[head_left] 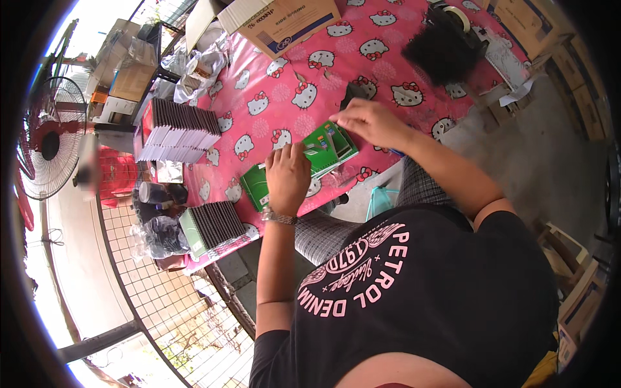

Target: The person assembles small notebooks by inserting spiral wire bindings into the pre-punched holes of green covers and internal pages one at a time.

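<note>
1. Left hand rests over green notebooks; can't tell if it's grasping.
2. Notebooks' long spread runs 8 to 2 o'clock.
3. Right hand nearer the 2 o'clock end, fingertips by its upper corner; pinch unclear.

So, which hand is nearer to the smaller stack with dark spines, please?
Left. The left hand is over the green covers, just above and right of the stack in the picture; the right hand, at the covers' upper end, is farther to the upper right.
</note>
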`<action>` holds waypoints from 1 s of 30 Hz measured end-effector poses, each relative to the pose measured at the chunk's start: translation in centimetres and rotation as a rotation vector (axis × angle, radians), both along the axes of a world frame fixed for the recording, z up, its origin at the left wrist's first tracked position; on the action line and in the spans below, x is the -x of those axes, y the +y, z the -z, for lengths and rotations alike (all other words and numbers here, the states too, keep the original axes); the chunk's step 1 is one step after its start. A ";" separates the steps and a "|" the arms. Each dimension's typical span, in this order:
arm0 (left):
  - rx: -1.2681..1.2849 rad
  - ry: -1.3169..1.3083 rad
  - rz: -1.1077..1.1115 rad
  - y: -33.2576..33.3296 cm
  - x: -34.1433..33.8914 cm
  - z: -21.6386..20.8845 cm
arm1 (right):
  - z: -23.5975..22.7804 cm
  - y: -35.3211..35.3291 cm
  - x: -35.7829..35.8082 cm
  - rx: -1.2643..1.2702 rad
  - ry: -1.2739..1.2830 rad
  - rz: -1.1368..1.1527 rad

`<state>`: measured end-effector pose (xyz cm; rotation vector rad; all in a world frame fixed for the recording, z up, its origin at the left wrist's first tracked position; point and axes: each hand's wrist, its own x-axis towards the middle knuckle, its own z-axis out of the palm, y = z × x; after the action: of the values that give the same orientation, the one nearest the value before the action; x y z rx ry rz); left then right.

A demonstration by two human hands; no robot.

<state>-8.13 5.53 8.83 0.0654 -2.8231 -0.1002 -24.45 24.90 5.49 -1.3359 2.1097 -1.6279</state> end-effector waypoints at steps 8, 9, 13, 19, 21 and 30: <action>-0.013 0.236 -0.264 2.4 1.0 3.5 | 0.1 -3.0 -1.4 0.110 0.289 -0.004; -0.019 0.257 -0.289 2.4 1.1 3.6 | 0.0 -3.2 -1.5 0.105 0.271 -0.034; -0.016 0.293 -0.275 2.4 1.1 4.1 | -0.6 -2.9 -1.3 0.024 0.181 -0.190; -0.061 0.222 -0.189 2.0 1.1 3.5 | -3.0 -3.0 -1.4 -0.166 -0.193 -0.315; -0.081 0.203 -0.159 1.9 0.6 3.0 | -3.2 -2.7 -2.1 -0.154 -0.141 -0.273; -0.090 0.070 -0.081 1.6 -0.4 2.0 | -3.7 -2.7 -3.6 -0.305 0.347 -0.191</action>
<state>-7.71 7.14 6.86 0.1923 -2.7405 -0.2076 -20.80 22.25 9.22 -1.7414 2.2116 -1.0095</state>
